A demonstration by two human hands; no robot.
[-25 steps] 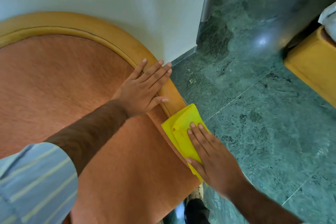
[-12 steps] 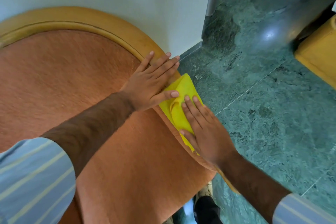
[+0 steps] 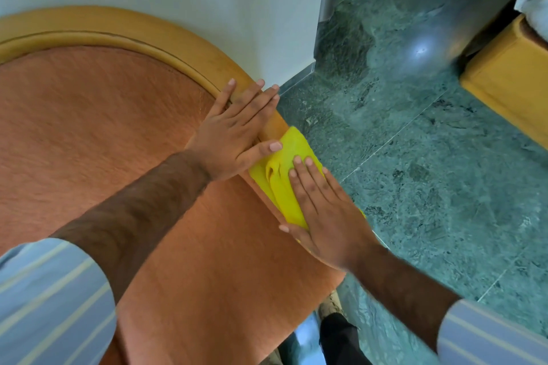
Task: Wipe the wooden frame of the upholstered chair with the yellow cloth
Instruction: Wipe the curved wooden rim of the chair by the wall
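Far left: we are looking down on the upholstered chair (image 3: 98, 139), its orange-brown nap cloth filling most of the view, short-piled and faintly streaked. The wooden frame (image 3: 166, 38) is arching over it as a smooth, honey-coloured band with a raised inner bead, curving from the far left down toward the near right.

Centre: our left hand (image 3: 234, 133) is lying flat and spread, palm down, fingers across the frame, thumb tip touching the cloth's edge. It is gripping nothing; it is bracing the chair.

Just right of it: the yellow cloth (image 3: 284, 178) is sitting folded on the frame's right-hand curve, soft, creased in a small ridge near the middle. Our right hand (image 3: 329, 216) is pressing it down with flat, extended fingers, not pinching; the cloth is pinned under the palm rather than held in a closed grasp.

Change: a second ago the cloth was lying lower on the curve, clear of the left hand. It has since slid up the frame and is now meeting that hand's thumb. We are judging this as an upward stroke reaching its limit; the left hand is blocking further travel, so either it shifts or the stroke reverses. The arch beyond to the far left looks not yet reached by this pass.

Right: green marbled floor (image 3: 415, 187), glossy, tiled, with a yellow block (image 3: 504, 74) at the far right edge.
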